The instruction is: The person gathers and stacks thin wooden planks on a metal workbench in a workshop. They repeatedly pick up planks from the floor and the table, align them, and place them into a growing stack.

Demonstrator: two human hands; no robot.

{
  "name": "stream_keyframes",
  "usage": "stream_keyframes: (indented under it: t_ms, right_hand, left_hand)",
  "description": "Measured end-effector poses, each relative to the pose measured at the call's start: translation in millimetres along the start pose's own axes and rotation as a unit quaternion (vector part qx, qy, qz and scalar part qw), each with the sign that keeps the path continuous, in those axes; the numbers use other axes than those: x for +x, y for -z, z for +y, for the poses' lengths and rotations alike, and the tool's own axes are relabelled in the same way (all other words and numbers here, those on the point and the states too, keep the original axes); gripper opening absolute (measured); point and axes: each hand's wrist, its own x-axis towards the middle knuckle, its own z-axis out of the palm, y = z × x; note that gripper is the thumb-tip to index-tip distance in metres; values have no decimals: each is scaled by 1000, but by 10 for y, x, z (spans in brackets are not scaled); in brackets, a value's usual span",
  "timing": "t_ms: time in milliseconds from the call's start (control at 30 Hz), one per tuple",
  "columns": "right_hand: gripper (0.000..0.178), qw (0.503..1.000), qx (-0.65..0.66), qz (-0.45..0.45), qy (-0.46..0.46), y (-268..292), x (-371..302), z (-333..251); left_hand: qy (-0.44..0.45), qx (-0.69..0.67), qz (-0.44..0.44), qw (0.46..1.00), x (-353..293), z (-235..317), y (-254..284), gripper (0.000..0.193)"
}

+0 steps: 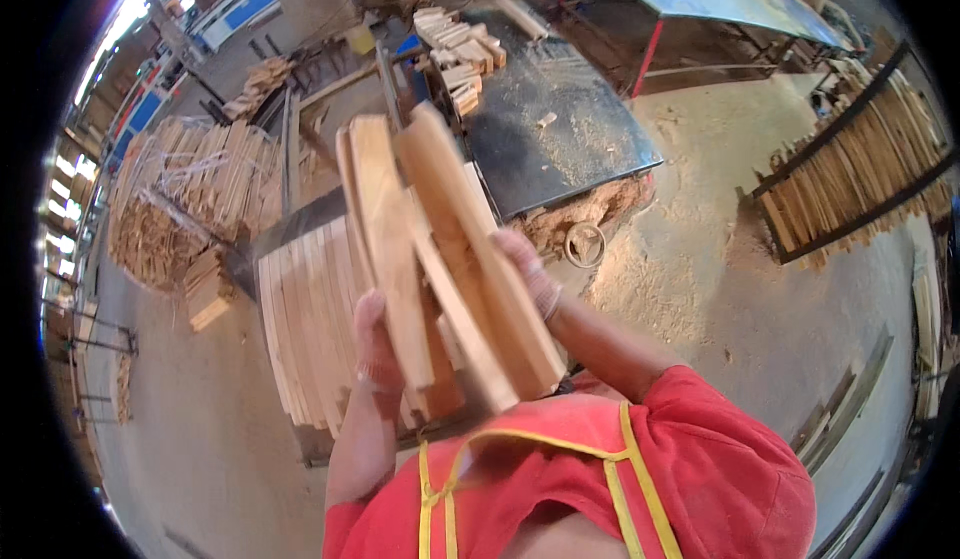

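I have the left hand (374,337) and right hand (526,267) clasping opposite sides of the wooden pieces (465,249), whose long axes run forward and leftward.

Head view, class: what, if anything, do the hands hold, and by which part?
Several wooden pieces, held by their long outer sides between the left hand and right hand.

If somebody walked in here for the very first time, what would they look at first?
Probably the wooden pieces in the middle, held up between the left hand and the right hand. Next, maybe the bright red clothing with yellow trim at the bottom. Then the dark tabletop beyond the hands, sprinkled with sawdust.
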Motion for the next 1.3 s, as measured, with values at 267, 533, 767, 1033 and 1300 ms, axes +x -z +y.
stream_keyframes:
  t_ms: [267,533,767,1033,1300]
  right_hand:
    - [79,997,32,-61,34,783,-423,-1838]
    - [63,962,-154,224,14,1331,-176,-2546]
    - [50,973,-80,213,-38,1716,-187,-2481]
    - [67,983,4,182,34,2072,-66,-2316]
    - [51,962,-135,236,16,1899,81,-2607]
  left_hand:
    - [80,0,-90,993,1352,-1169,-953,61]
    - [165,116,152,968,2316,-2115,-1309,64]
    - [111,218,63,968,2351,-2159,-1106,78]
    - [109,230,28,967,2417,-2068,-848,82]
    - [89,726,116,672,2258,-1857,-1384,95]
